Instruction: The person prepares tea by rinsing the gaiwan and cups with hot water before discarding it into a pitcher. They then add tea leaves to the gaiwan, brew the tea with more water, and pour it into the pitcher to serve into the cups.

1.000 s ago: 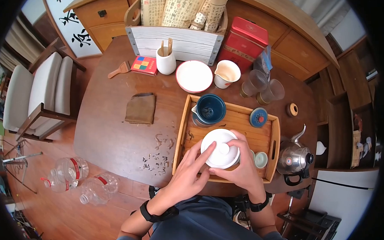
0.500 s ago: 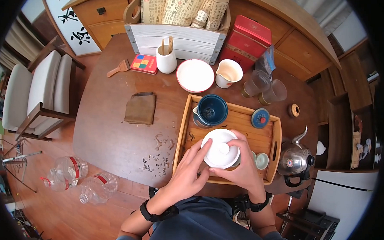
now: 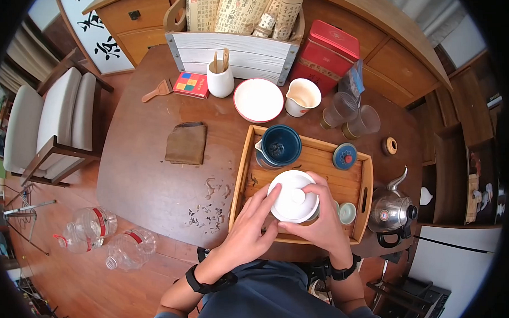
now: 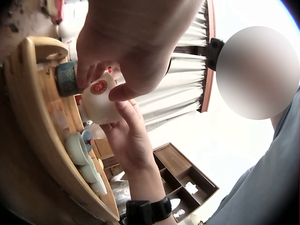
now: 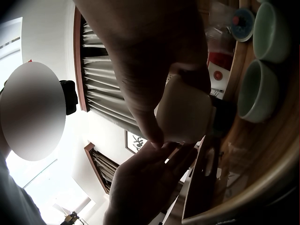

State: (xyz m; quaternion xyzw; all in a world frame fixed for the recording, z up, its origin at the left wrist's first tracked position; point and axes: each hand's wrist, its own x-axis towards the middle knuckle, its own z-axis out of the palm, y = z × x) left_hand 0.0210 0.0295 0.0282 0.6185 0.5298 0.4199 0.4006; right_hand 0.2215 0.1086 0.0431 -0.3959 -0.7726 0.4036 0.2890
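Both hands hold a white lidded gaiwan [image 3: 292,205] above the front of the wooden tray [image 3: 243,170]. My left hand [image 3: 250,223] grips its left side, the forefinger reaching over the lid's edge. On the opposite side, my right hand [image 3: 322,224] grips the bowl, with a fingertip beside the lid's knob [image 3: 298,196]. A red emblem [image 4: 99,87] shows on the gaiwan's wall in the left wrist view. Behind it on the tray stands a dark blue spouted pot [image 3: 281,146] with dark leaves inside. Pale green cups [image 3: 347,213] sit to the right, partly hidden by my right hand.
A blue lid [image 3: 344,156] lies on the tray. Right of the tray stands a steel kettle [image 3: 390,210]; behind it are a white pitcher [image 3: 303,97], a white plate [image 3: 258,100] and clear cups [image 3: 361,121]. Leftward lie a folded brown cloth [image 3: 185,143] and scattered tea leaves [image 3: 207,218].
My left forefinger has drawn back slightly from the top of the lid toward its edge. The gaiwan stays in both hands at nearly the same place.
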